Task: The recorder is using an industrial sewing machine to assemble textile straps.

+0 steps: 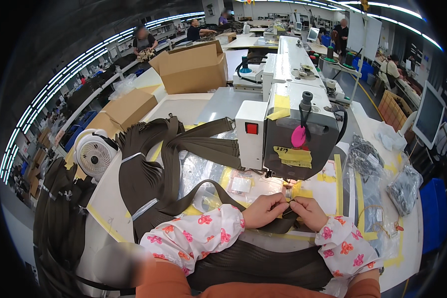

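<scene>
Beneath the head of a white and dark grey sewing machine (288, 124), both my hands meet at one dark olive strap (279, 226). My left hand (264, 211) pinches it between thumb and fingers. Right beside it, my right hand (309, 212) grips the same strap, its fingertips almost touching the left ones. The strap loops back left toward a banded bundle of dark straps (139, 181). The machine's lamp lights the spot just beyond my fingertips. Another pile of dark straps (263, 263) lies across my lap side.
A small white fan (94, 154) stands at the left, near more hanging straps (59, 223). Cardboard boxes (193, 69) sit behind. Plastic bags (405, 188) and a dark coil (365, 154) lie at the right, by a monitor (429, 114). Several people work farther off.
</scene>
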Tool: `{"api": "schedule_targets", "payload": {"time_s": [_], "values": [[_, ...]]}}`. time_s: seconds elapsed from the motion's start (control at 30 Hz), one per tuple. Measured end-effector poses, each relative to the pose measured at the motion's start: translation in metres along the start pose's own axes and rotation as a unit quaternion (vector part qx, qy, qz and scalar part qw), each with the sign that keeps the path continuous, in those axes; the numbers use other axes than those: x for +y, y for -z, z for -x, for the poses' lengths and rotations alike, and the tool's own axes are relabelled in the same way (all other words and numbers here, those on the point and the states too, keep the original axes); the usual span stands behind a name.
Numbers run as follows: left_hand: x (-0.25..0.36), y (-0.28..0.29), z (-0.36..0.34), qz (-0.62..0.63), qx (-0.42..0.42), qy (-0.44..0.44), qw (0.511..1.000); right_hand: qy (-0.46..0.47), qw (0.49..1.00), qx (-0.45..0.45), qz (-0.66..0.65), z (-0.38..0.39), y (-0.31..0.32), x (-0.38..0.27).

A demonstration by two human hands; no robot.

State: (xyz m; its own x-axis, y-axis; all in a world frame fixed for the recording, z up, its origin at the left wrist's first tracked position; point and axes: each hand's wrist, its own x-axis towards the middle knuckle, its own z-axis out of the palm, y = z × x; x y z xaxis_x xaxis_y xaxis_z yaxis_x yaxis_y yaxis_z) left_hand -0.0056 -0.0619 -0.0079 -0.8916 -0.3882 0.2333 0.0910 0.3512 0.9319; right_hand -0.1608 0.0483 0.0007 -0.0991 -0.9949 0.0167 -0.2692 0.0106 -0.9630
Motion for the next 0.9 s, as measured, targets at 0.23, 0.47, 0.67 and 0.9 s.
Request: {"api": "schedule_targets", "payload": {"time_s": [0.23,0.47,0.67,0.9], "values": [[0.031,-0.003,-0.005,-0.188,0.067,-0.152,0.968,-0.125,0.971,0.071,-0.19,-0.006,0.004,0.003],[0.021,-0.012,0.004,-0.34,-0.097,-0.138,0.925,-0.16,0.901,0.034,-0.401,-0.013,0.014,0.005],[-0.005,0.011,-0.015,-0.327,0.048,-0.231,0.915,-0.25,0.895,0.01,-0.37,-0.012,0.013,0.001],[-0.01,0.016,-0.018,-0.374,0.016,-0.265,0.889,-0.282,0.882,0.01,-0.377,-0.011,0.01,0.002]]}}
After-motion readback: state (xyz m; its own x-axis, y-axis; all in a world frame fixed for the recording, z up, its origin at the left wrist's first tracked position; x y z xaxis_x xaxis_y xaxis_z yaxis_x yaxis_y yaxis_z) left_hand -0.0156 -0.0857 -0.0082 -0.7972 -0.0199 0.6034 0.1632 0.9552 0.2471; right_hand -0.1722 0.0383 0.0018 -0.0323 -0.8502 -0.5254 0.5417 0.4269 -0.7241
